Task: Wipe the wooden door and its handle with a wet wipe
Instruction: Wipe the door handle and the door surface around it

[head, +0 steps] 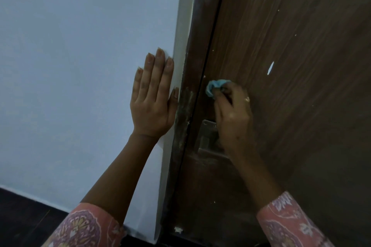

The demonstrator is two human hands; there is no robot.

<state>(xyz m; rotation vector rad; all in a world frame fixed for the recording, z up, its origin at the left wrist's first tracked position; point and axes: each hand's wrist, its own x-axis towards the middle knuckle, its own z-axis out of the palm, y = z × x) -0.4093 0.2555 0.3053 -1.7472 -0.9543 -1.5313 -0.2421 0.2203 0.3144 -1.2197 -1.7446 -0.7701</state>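
Right hand pinches the balled blue wet wipe (left hand flat, empty); door handle lies directly beneath it.

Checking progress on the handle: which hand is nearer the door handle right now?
Right. The right hand, clutching the blue wipe, sits just above the door handle, overlapping it. The left hand rests flat on the wall, across the door frame.
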